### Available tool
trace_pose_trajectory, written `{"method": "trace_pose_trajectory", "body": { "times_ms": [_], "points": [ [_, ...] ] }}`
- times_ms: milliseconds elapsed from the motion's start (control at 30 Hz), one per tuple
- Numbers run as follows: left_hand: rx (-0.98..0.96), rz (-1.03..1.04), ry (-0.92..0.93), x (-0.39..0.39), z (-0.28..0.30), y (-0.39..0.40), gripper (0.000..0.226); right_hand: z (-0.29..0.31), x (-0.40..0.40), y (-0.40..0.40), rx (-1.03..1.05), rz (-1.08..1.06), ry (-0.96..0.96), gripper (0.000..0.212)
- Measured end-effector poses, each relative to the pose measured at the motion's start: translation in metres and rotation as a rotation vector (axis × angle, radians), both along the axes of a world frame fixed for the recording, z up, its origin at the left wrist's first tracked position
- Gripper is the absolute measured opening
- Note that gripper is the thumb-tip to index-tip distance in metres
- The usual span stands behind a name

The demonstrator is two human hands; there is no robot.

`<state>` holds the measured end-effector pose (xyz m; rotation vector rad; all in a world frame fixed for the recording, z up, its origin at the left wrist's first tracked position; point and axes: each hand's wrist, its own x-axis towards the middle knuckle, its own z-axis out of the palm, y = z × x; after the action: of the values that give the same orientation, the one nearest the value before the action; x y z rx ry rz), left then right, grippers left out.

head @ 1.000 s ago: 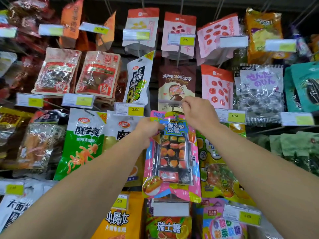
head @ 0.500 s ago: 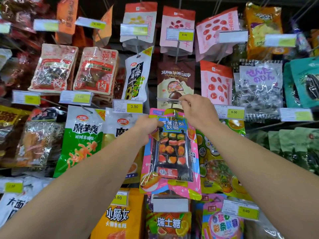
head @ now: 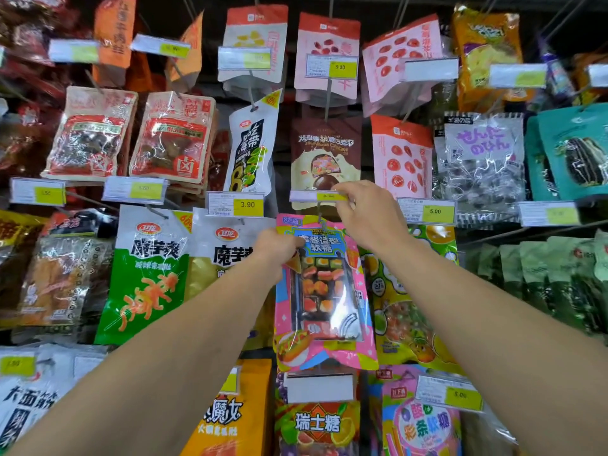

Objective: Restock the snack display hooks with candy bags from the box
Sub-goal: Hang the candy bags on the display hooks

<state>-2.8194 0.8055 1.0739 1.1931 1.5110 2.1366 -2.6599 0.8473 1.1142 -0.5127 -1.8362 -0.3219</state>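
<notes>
At far left hang clear packs of dark snacks behind yellow price tags, and beside them a green bag (head: 144, 274) with orange strips printed on it. Next to it hangs a white bag (head: 227, 255) under the 3.90 tag (head: 235, 204).

The left hand (head: 274, 246) reaches up from below and pinches the upper left edge of the pink candy bag (head: 324, 291), fingers curled onto it. The bag hangs upright in the middle of the display, its top just under a wire hook (head: 319, 215) that appears to pass through its hanger hole; its clear window shows small colourful sweets. Above it hangs a brown bag (head: 324, 149).

The right hand (head: 368, 215) is just above and right of the candy bag's top, its fingers curled and pinching the right end of the tilted price tag (head: 317, 195) on that hook.

Right of the arm hang a yellow-green fruit candy bag (head: 408, 311), a 5.00 tag (head: 426, 210), a clear bag with purple lettering (head: 482, 156), and teal packs (head: 572, 153) at the edge.
</notes>
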Motion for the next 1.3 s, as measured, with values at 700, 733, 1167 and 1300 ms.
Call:
{"method": "trace_pose_trajectory", "body": {
  "times_ms": [700, 733, 1167, 1300],
  "points": [
    [-0.301, 0.196, 0.45, -0.024, -0.099, -0.027, 0.049, -0.174, -0.011, 0.017, -0.527, 0.026, 0.043, 0.074],
    [-0.305, 0.228, 0.491, -0.022, -0.101, -0.032, 0.048, -0.173, -0.012, 0.015, -0.532, -0.013, 0.022, 0.073],
    [-0.344, 0.149, 0.735, -0.03, -0.117, -0.075, 0.06, -0.164, -0.019, -0.028, -0.663, -0.279, -0.16, 0.08],
    [-0.259, 0.055, 0.714, -0.038, -0.14, -0.101, 0.052, -0.185, -0.023, -0.067, -0.654, -0.292, -0.21, 0.076]
  ]
}}
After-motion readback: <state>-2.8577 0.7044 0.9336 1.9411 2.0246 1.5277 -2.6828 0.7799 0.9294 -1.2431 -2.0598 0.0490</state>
